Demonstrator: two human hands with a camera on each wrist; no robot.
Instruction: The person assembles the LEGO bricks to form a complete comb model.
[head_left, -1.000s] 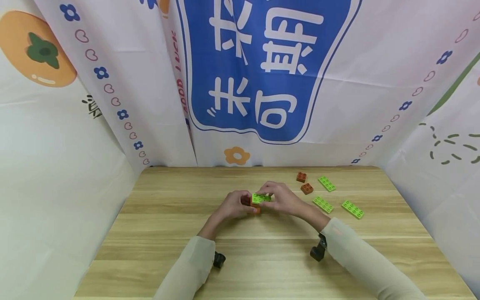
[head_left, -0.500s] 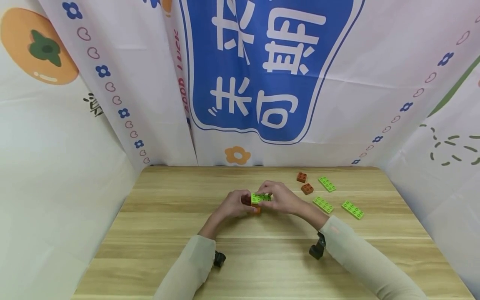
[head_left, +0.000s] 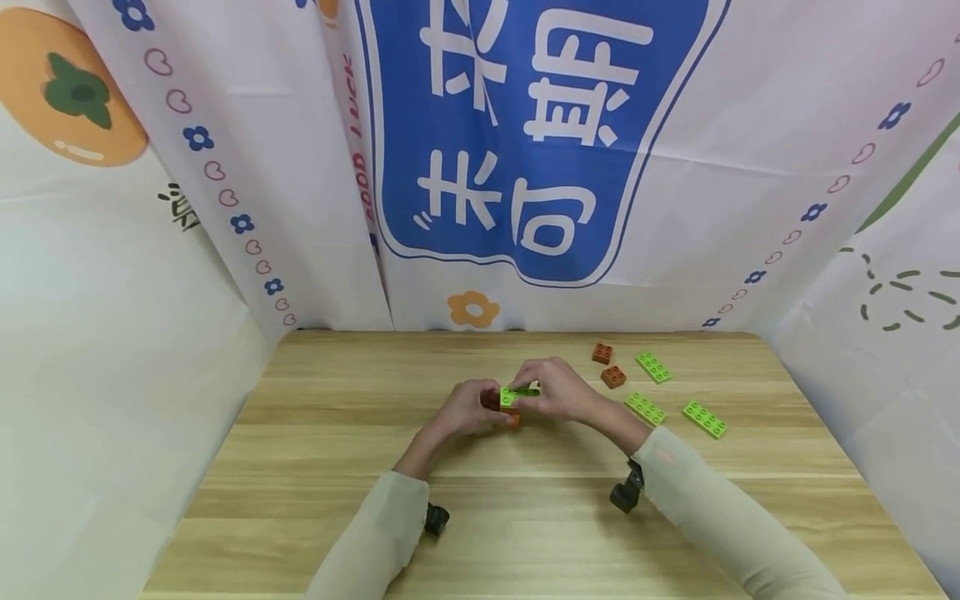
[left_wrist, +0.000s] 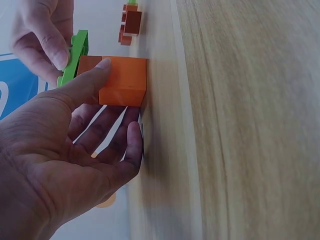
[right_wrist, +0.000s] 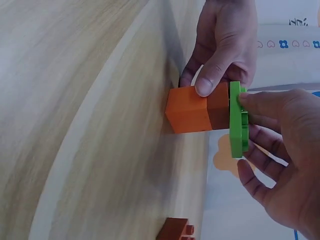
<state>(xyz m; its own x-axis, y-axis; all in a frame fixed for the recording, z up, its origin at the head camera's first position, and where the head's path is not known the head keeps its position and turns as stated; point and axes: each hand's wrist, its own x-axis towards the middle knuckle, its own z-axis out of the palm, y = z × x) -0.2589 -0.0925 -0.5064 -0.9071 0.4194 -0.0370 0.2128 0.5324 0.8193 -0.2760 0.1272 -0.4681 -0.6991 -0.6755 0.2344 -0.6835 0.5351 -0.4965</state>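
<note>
Near the middle of the table, an orange block (left_wrist: 125, 82) stands on the wood with a brown brick (right_wrist: 218, 107) on top of it. My left hand (head_left: 467, 408) grips this stack from the side, thumb on the near face and fingers behind. A flat bright-green studded brick (right_wrist: 236, 120) lies across the top of the brown one and overhangs toward the right. My right hand (head_left: 558, 390) pinches the green brick, its thumb on the studded side. The green brick touches the brown one; whether it is fully seated I cannot tell.
Two loose brown bricks (head_left: 613, 377) lie at the right rear of the wooden table (head_left: 337, 492). Three more flat green bricks (head_left: 705, 419) are spread to the right, beyond my right forearm. A printed cloth wall (head_left: 315, 275) hangs along the back edge.
My right hand has shifted slightly, and its fingers now cover more of the green brick's studs. The left hand keeps its grip on the stack with almost no movement.
</note>
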